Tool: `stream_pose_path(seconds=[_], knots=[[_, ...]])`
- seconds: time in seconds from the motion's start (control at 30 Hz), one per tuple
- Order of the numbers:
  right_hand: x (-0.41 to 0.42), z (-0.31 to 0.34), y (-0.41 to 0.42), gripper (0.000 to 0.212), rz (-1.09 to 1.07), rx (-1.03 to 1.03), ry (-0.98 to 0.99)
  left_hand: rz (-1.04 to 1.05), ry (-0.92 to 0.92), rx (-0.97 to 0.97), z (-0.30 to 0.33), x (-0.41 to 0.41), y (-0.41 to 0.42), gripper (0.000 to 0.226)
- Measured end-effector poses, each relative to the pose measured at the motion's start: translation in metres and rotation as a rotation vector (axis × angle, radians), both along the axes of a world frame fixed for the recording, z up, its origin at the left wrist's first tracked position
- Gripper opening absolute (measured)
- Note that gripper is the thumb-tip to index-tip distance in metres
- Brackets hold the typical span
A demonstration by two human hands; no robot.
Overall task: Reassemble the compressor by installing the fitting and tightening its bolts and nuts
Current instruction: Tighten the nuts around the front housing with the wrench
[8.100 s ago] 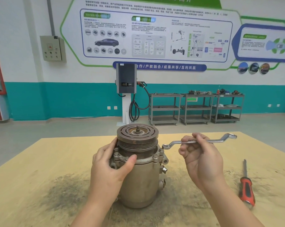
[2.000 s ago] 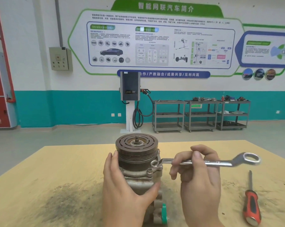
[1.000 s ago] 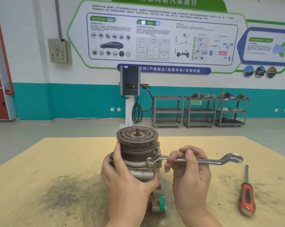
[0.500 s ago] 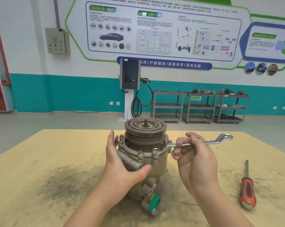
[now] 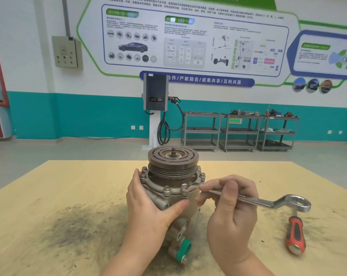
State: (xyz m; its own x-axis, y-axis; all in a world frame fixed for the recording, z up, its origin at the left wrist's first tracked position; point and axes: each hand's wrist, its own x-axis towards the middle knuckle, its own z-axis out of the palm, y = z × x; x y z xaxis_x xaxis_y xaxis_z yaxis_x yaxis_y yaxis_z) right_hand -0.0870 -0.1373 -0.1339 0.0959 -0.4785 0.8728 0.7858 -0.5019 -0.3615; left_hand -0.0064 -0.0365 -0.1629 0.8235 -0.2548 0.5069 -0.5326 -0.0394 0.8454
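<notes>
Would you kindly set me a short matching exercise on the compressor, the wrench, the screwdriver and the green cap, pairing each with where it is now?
Things:
1. compressor
2. wrench
3. screwdriver
4. green cap

Places:
A. lying untouched on the table, right of both hands
B. on a port low on the housing, near the table
C. upright on the table, steadied by the left hand
D. held in the right hand, one ring end on a flange bolt

Pairs: 1-C, 2-D, 3-A, 4-B

yellow table point(image 5: 69, 188) bears upright compressor point(image 5: 174, 196) and red-handled screwdriver point(image 5: 295, 235).
</notes>
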Motion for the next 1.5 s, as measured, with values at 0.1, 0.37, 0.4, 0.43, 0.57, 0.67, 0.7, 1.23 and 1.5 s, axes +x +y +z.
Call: stream_pose_path(seconds=[0.1, 0.37, 0.4, 0.43, 0.57, 0.67, 0.7, 1.23, 1.5], knots=[[0.0, -0.004, 0.0, 0.016, -0.091, -0.145, -0.021, 0.027, -0.008, 0.001, -0.002, 0.001, -0.002, 0.129], [-0.01, 0.013, 0.003, 0.018, 0.083, 0.068, 0.021, 0.03, 0.029, 0.005, -0.001, 0.006, 0.002, 0.127], [-0.01, 0.017, -0.001, 0.017, 0.175, 0.247, 0.033, 0.016, 0.035, 0.02, 0.0, 0.008, 0.003, 0.13], [-0.009, 0.018, -0.006, 0.017, 0.255, 0.404, 0.056, -0.01, 0.029, 0.049, 0.001, 0.009, 0.004, 0.13], [-0.003, 0.023, -0.03, 0.019, 0.39, 0.714, 0.106, -0.12, 0.009, 0.19, 0.005, 0.026, 0.012, 0.115], [-0.005, 0.028, -0.047, 0.02, 0.373, 0.767, 0.063, -0.133, -0.011, 0.195, 0.006, 0.035, 0.015, 0.099], [-0.006, 0.029, -0.052, 0.02, 0.383, 0.769, 0.067, -0.13, -0.014, 0.19, 0.005, 0.036, 0.016, 0.095], [-0.001, 0.025, -0.061, 0.022, 0.657, 0.747, 0.307, -0.169, 0.032, 0.053, 0.009, 0.02, 0.013, 0.105], [0.001, 0.028, -0.058, 0.022, 0.65, 0.681, 0.287, -0.383, 0.081, -0.052, 0.01, 0.042, 0.021, 0.055]])
